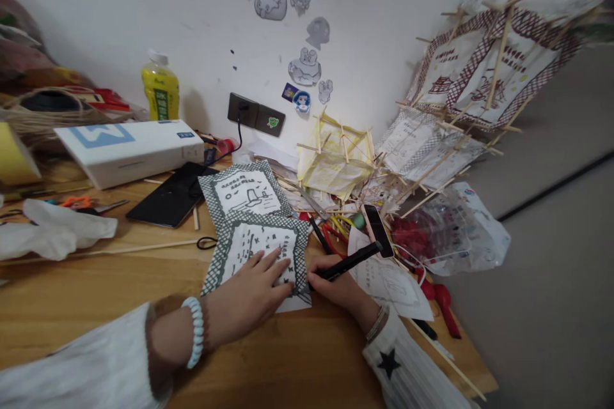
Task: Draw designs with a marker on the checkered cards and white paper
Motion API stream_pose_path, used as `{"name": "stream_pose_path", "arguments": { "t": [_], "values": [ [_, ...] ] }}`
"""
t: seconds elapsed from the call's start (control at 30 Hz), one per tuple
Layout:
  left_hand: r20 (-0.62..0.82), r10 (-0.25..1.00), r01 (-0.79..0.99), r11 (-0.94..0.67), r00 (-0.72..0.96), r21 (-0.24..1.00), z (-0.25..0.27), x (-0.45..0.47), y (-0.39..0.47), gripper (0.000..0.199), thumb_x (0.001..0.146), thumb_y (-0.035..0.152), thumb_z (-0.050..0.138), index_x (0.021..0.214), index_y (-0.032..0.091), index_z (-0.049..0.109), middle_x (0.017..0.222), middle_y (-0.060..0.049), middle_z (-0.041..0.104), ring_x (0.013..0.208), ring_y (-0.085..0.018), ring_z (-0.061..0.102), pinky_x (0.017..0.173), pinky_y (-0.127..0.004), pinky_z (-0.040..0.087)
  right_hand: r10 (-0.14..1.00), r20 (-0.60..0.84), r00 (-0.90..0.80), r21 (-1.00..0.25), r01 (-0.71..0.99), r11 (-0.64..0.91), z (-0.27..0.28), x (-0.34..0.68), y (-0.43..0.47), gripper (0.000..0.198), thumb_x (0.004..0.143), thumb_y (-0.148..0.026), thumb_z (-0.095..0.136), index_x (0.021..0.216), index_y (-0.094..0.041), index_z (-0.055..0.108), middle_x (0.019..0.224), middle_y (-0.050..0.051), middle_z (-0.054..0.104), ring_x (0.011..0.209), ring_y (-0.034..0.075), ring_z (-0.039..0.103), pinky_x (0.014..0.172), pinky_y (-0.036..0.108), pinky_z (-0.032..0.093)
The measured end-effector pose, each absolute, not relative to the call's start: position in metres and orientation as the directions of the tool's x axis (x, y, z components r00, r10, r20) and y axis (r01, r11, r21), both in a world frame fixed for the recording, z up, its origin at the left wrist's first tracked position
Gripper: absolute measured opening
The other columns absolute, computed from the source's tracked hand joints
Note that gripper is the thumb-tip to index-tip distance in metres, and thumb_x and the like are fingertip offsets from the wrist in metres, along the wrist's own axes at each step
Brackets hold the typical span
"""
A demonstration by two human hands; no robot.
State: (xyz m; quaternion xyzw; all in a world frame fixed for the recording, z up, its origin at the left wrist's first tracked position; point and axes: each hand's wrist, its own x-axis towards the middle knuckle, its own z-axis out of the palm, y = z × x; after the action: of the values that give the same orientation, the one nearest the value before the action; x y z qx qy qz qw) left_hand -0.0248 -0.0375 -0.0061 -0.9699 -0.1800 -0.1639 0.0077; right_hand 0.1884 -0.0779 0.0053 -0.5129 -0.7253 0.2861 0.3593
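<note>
Two joined paper panels with dark cross-hatched borders and ink drawings lie on the wooden table; the nearer paper panel (pixel 235 244) is under my left hand (pixel 254 287). That hand lies flat with its fingers spread over the drawing. My right hand (pixel 338 284) grips a black marker pen (pixel 352 260) at the panel's right border. The pen slants up to the right, and its tip is hidden behind my fingers. Above, the farther paper panel (pixel 249 195) shows a boat-like drawing and lettering. A sketched sheet (pixel 391 287) lies just right of my right hand.
A black tablet (pixel 165 195), a white box (pixel 129 150) and a yellow drink bottle (pixel 162 89) stand to the left. Behind are a yellow paper-and-stick frame (pixel 336 156) and a tall paper lantern (pixel 480 70). A phone (pixel 377 230) and a plastic bag (pixel 465 230) lie on the right.
</note>
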Motion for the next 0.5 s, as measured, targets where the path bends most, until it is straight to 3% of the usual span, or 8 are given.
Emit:
{"name": "stream_pose_path", "arguments": {
  "t": [0.13,0.33,0.5],
  "values": [
    [0.308,0.344,0.345,-0.937,0.887,0.052,-0.0028,-0.0255,-0.0376,0.024,0.085,0.020,0.054,0.108,0.021,0.061,0.128,-0.017,0.053,0.124,-0.038,0.041,0.095,-0.056,0.039,0.949,0.237,-0.208,-0.766,0.561,0.314,0.0060,0.1899,-0.0757,0.014,0.071,-0.017,0.054,0.057,-0.016,0.056,0.054,-0.003,0.052,0.051,0.009,0.044,0.047,0.019,0.034],
    [0.301,0.344,0.346,-0.937,0.889,0.048,-0.0037,-0.0261,-0.0370,0.025,0.085,0.019,0.054,0.108,0.021,0.062,0.128,-0.016,0.052,0.125,-0.038,0.040,0.095,-0.057,0.038,0.959,0.274,-0.065,-0.755,0.603,0.257,0.0086,0.1969,-0.0707,0.018,0.070,-0.017,0.051,0.052,-0.017,0.050,0.050,-0.003,0.046,0.050,0.009,0.041,0.047,0.020,0.033],
    [0.334,0.340,0.340,-0.938,0.879,0.060,-0.0043,-0.0258,-0.0374,0.024,0.084,0.019,0.055,0.106,0.020,0.062,0.127,-0.016,0.053,0.124,-0.037,0.042,0.095,-0.056,0.038,0.979,0.196,-0.064,-0.807,0.557,0.198,0.0097,0.1947,-0.0753,0.017,0.070,-0.017,0.051,0.053,-0.017,0.052,0.050,-0.003,0.047,0.050,0.010,0.042,0.046,0.020,0.032]
  ]
}}
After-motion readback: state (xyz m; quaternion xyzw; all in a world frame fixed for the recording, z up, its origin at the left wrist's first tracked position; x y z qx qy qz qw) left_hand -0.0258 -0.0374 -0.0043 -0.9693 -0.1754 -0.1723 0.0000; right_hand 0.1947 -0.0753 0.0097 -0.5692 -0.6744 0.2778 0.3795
